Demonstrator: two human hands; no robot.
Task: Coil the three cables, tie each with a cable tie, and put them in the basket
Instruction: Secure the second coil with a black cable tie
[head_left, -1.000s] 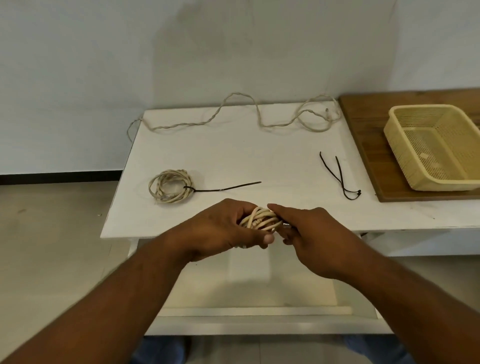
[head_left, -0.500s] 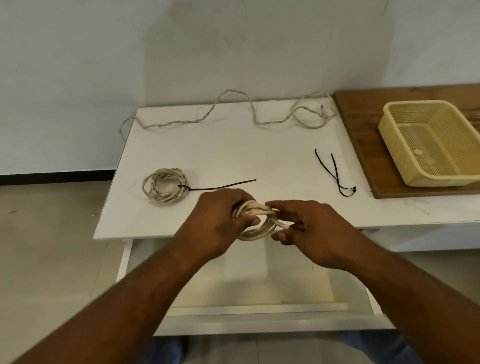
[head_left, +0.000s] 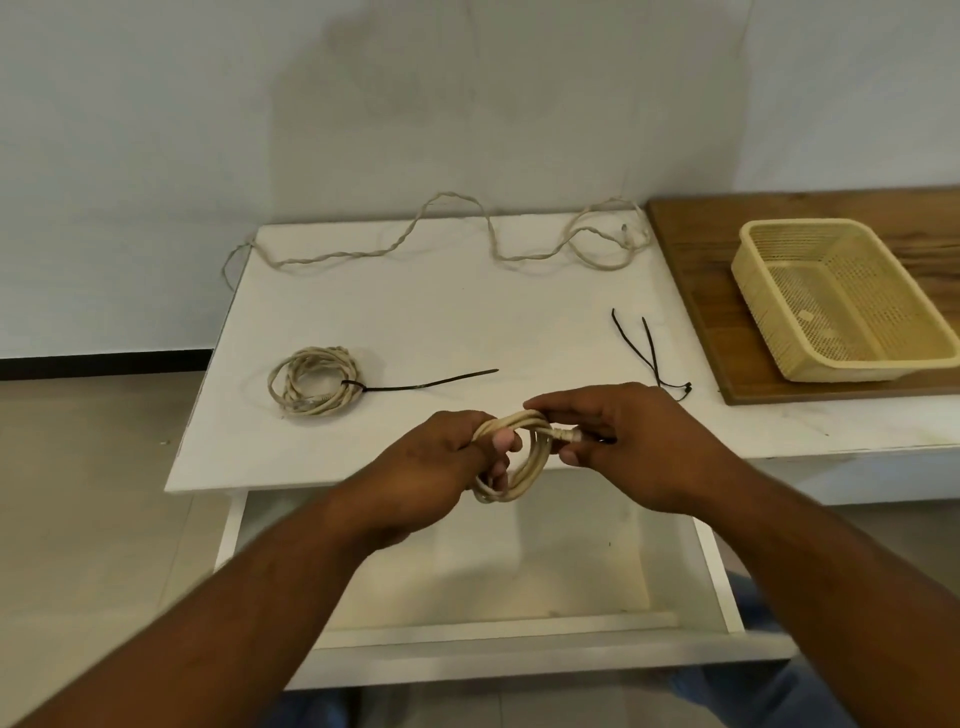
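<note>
- Just below the frame's centre, over the front edge of the white table (head_left: 441, 312), the left hand (head_left: 436, 462) curls its fingers round one side of a small coiled cable (head_left: 519, 482); the right hand (head_left: 639, 441) pinches the plug end against the other side
- Left of centre, a first coil (head_left: 332, 402) lies on the table with a black cable tie (head_left: 426, 385) cinched round it; tied, not yet basketed
- Along the table's far edge, the third cable (head_left: 363, 254) sprawls uncoiled
- Right of centre, two spare ties (head_left: 649, 351) lie just above the right hand
- At the right edge, the basket (head_left: 862, 368) sits on a wooden board (head_left: 696, 291); no cable in it
- Roughly a third done, I judge; left: tie this coil, coil and tie the last, basket all three
</note>
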